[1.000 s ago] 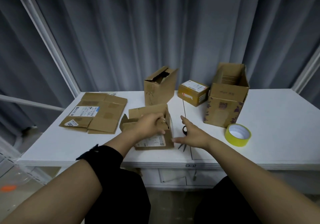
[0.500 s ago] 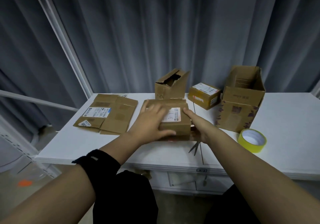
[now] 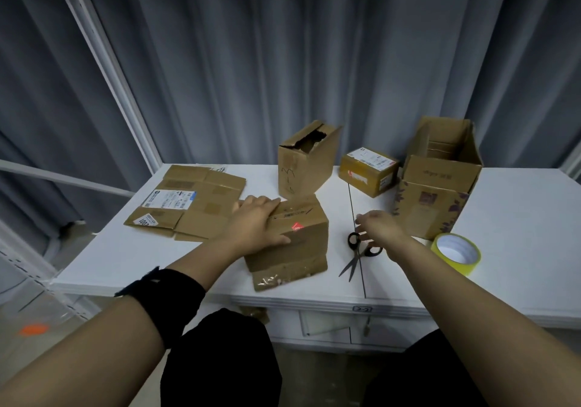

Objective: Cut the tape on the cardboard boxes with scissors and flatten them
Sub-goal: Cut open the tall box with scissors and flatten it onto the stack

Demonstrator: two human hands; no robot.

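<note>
A small brown cardboard box (image 3: 298, 243) with a red sticker lies near the front of the white table (image 3: 125, 252). My left hand (image 3: 254, 226) rests flat on its top left part, thumb along the front face. Black-handled scissors (image 3: 358, 254) lie on the table just right of the box, blades pointing toward the front edge. My right hand (image 3: 379, 229) hovers over the scissor handles with fingers loosely spread, holding nothing.
Flattened cardboard (image 3: 188, 202) lies at the left. A torn upright box (image 3: 306, 161), a small taped parcel (image 3: 367, 171) and a large open box (image 3: 437, 180) stand behind. A yellow tape roll (image 3: 456, 252) sits at the right.
The box has been turned over, its label no longer showing. My right hand left the box and moved right, over the scissors.
</note>
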